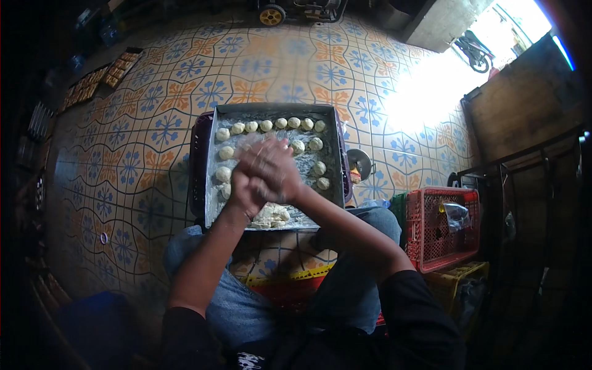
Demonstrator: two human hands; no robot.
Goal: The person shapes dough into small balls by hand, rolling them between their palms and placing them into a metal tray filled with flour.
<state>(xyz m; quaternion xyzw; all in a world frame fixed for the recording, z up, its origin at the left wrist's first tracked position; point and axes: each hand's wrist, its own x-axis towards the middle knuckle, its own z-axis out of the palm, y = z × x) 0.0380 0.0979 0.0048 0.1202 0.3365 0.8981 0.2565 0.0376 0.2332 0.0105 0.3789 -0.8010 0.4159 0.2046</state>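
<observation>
My left hand (245,187) and my right hand (279,170) are pressed together, palm to palm, over a floured metal tray (306,202). Both are blurred, and whatever may lie between the palms is hidden. Pale dough balls (266,126) line the tray's far side, with more down its left and right sides. Under my wrists, by the near edge, sits a larger lump of dough (272,215). One dough ball (298,147) lies just right of my fingers, and others behind the hands are partly covered.
A purple plastic tub (200,157) supports the tray. Right of it, a metal pot (361,163) holds a brush. Farther right stand a red crate (418,231) with a plastic bag and a yellow crate (455,268). Trays of baked pieces (121,68) lie far left on the tiled floor (166,129).
</observation>
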